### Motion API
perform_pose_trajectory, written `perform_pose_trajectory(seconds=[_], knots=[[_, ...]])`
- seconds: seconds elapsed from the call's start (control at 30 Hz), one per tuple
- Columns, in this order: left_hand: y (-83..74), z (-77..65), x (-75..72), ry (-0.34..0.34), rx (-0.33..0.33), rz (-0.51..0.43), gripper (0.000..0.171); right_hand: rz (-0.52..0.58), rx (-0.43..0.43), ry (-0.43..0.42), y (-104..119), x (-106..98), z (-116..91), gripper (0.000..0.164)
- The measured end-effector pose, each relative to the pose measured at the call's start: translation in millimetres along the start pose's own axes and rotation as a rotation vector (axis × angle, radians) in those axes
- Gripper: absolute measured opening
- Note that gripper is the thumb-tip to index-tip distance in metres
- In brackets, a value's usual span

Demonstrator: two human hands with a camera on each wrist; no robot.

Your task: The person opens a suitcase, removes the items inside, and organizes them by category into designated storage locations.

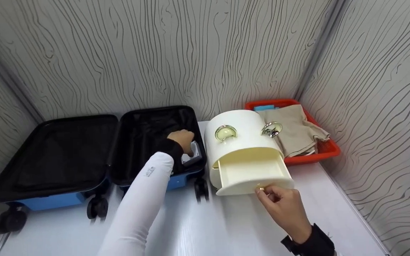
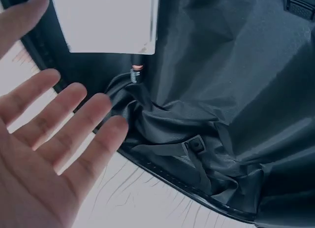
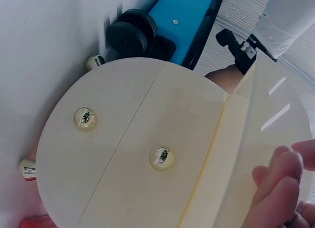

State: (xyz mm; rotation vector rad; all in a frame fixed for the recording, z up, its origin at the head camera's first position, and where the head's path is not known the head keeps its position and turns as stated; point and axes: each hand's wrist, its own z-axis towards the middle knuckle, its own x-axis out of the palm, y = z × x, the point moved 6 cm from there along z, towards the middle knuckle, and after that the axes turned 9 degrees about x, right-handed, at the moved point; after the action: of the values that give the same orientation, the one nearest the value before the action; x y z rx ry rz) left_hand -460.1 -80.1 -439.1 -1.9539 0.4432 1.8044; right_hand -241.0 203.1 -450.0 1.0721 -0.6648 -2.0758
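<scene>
My left hand (image 1: 183,139) is inside the right half of an open black-lined suitcase (image 1: 148,122). Beside it lies a white box (image 1: 192,154), also seen as a pale flat box (image 2: 108,21) in the left wrist view. There the fingers are straight and spread, apart from the box. With thumb and fingers, my right hand (image 1: 283,204) pinches the small gold knob (image 1: 259,188) on the front of a pulled-out drawer (image 1: 251,170). Nothing shows inside this cream drawer. It belongs to a rounded cream cabinet (image 1: 242,122), whose other drawer fronts carry gold knobs (image 3: 162,158).
Two shiny gold fittings (image 1: 226,133) sit on top of the cabinet. Behind it to the right is a red basket (image 1: 327,149) with folded beige cloth (image 1: 287,129). The suitcase's other half (image 1: 62,153) lies at the left. Its black wheels (image 1: 201,190) face the near side of the white table (image 1: 190,227).
</scene>
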Motion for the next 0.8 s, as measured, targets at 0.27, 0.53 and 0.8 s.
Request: perform_pose_trajectory(seconds=[0.27, 0.53, 0.8], knots=[[-2.0, 9.4, 18.2, 0.025, -0.015, 0.037, 0.060, 0.015, 0.036, 0.022, -0.7, 0.1, -0.9, 0.020], [-9.8, 13.4, 27.0, 0.006, -0.043, 0.001, 0.073, 0.017, 0.023, 0.014, -0.5, -0.1, -2.2, 0.021], [-10.5, 15.7, 32.5, -0.019, -0.061, -0.077, 0.067, 0.037, 0.008, 0.002, 0.8, 1.1, -2.3, 0.022]])
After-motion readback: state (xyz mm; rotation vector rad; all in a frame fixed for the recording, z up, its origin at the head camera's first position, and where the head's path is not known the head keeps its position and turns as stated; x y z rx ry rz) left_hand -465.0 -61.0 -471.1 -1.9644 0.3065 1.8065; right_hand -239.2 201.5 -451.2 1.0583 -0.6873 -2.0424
